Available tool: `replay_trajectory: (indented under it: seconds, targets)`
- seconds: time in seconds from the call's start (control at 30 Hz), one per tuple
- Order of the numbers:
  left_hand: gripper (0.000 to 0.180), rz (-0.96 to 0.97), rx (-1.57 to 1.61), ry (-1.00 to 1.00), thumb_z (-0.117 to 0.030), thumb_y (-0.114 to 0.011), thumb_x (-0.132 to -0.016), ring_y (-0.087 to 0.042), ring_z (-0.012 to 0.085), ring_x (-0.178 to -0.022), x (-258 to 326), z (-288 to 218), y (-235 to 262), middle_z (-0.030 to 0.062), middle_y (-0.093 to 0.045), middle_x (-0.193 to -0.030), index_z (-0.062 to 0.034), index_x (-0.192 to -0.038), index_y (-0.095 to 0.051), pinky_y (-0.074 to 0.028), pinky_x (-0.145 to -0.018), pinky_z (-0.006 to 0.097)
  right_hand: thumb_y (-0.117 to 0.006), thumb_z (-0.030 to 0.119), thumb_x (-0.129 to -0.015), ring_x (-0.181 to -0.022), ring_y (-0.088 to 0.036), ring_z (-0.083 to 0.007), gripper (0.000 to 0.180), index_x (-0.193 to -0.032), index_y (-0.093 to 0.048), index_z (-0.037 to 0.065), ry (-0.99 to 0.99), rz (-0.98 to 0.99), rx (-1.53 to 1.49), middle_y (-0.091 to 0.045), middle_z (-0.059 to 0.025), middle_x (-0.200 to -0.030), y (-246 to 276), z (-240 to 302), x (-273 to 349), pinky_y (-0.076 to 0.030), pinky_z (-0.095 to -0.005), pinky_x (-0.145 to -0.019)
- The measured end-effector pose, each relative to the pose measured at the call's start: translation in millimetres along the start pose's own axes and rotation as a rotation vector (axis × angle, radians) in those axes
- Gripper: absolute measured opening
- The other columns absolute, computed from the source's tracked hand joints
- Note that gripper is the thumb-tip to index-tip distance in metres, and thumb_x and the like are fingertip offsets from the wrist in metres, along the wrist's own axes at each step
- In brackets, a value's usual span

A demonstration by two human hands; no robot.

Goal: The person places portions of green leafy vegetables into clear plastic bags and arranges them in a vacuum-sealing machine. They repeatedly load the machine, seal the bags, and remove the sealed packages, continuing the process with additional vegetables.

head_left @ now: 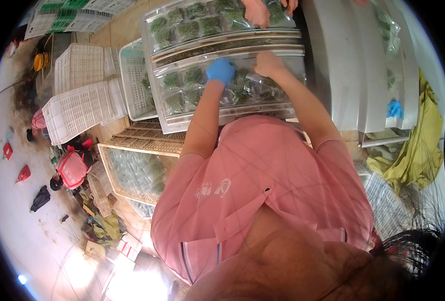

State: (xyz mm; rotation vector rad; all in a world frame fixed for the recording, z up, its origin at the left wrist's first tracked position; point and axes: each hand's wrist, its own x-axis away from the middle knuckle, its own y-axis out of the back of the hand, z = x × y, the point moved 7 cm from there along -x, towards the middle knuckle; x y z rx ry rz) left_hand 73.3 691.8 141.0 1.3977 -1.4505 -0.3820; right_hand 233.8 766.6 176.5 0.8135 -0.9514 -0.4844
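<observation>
Two rows of clear plastic bags with green, leafy-looking contents lie on a metal machine bed (169, 124), one row on each side of its bars. My left hand (221, 70), in a blue glove, is closed over the near row; its fingertips are hidden. Just right of it, my bare right hand (270, 64) has its fingers curled at the upper edge of a plastic bag (255, 86). Beside my left hand lies another filled bag (194, 76). Across the bed, a co-worker's hand (256, 12) rests on the far row of bags, with a second hand (290, 5) partly in view.
A pale green crate (123, 75) stands against the bed's left side, near white crates (79, 108). Below is a tan crate (104, 150) of filled bags. Metal covers (347, 65) rise at the right, with yellow cloth (415, 150) hanging beyond.
</observation>
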Motion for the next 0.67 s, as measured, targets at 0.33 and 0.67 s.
replay_trajectory:
  seconds: [0.33,0.67]
  targets:
    - [0.027,-0.383,0.036,-0.104,-0.035,-0.056,-0.089,-0.066,0.0366,-0.087,6,-16,22,0.0188,-0.068,-0.092,-0.0135,-0.106,-0.056,-0.051,-0.073,0.049,-0.073,0.032,-0.078,-0.089,-0.066,-0.0357,0.04,-0.105,-0.061,0.005,0.08,-0.053,0.112,-0.068,-0.0187,-0.091,46,-3,102,-0.053,-0.0457,-0.076]
    - [0.026,-0.222,-0.086,-0.162,-0.037,-0.051,-0.093,-0.066,0.038,-0.075,-19,-26,15,0.0182,-0.068,-0.084,-0.0142,-0.106,-0.054,-0.05,-0.066,0.052,-0.072,0.034,-0.076,-0.067,-0.068,-0.0345,0.042,-0.105,-0.053,0.01,0.133,-0.224,0.172,-0.069,-0.0119,-0.074,15,-28,113,-0.054,-0.0454,-0.061]
